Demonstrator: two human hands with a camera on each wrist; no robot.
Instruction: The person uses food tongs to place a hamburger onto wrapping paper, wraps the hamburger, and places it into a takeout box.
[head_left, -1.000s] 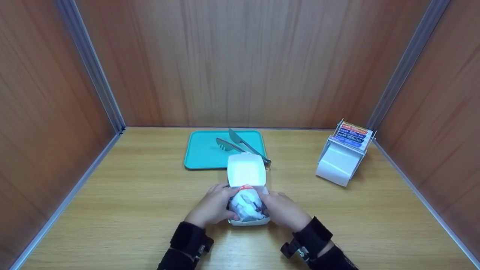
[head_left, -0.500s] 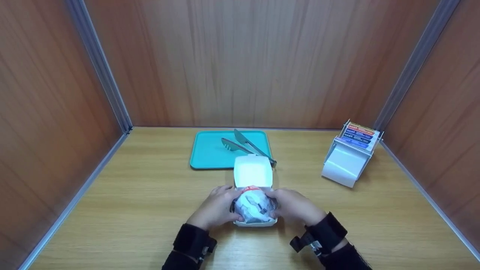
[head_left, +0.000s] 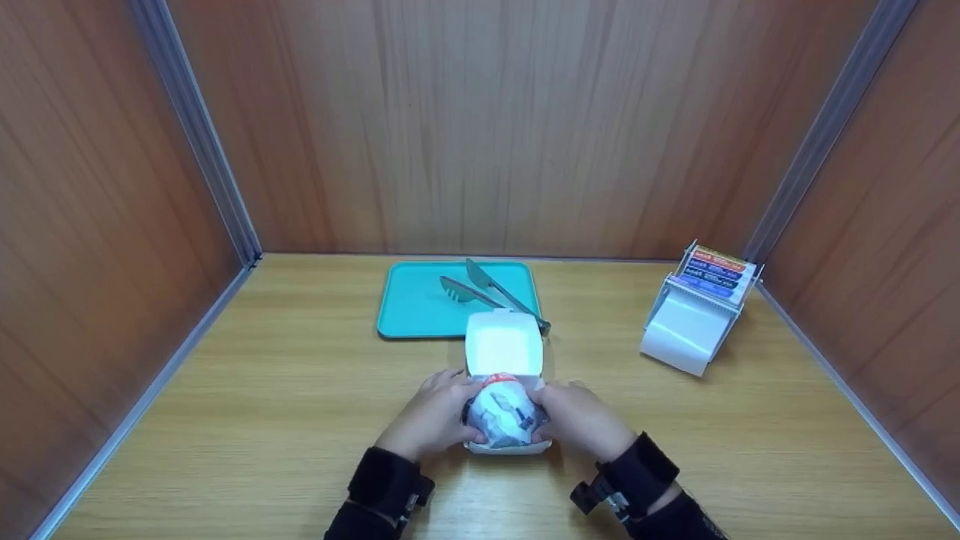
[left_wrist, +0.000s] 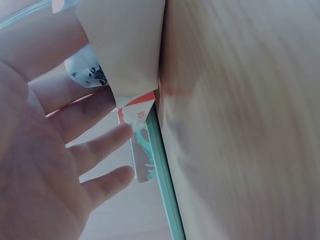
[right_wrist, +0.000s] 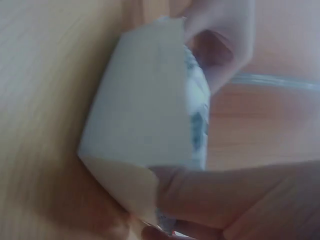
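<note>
In the head view a white hinged takeaway box (head_left: pixel 504 341) stands with its lid up. A round bundle, apparently a burger, in printed paper (head_left: pixel 501 412) with a red patch sits in its base. My left hand (head_left: pixel 431 412) holds the bundle's left side, thumb nearer me and fingers farther away. On the other side, my right hand (head_left: pixel 581 416) grips it between thumb and fingers. The left wrist view shows spread fingers (left_wrist: pixel 100 150) beside the box wall (left_wrist: pixel 130 45). In the right wrist view, fingers (right_wrist: pixel 210 192) reach over the box edge; their tips are hidden.
Behind the box lies a turquoise tray (head_left: pixel 412 315) with metal tongs (head_left: pixel 491 289) on it, one end extending over its right edge. A white dispenser (head_left: pixel 690 322) with a coloured label stands at the right. Wooden walls (head_left: pixel 495 127) enclose the table.
The right hand moved slightly outward, then back in against the bundle. The left hand stays almost in place. The head view has shifted a little sideways; box, tray and dispenser keep their places.
</note>
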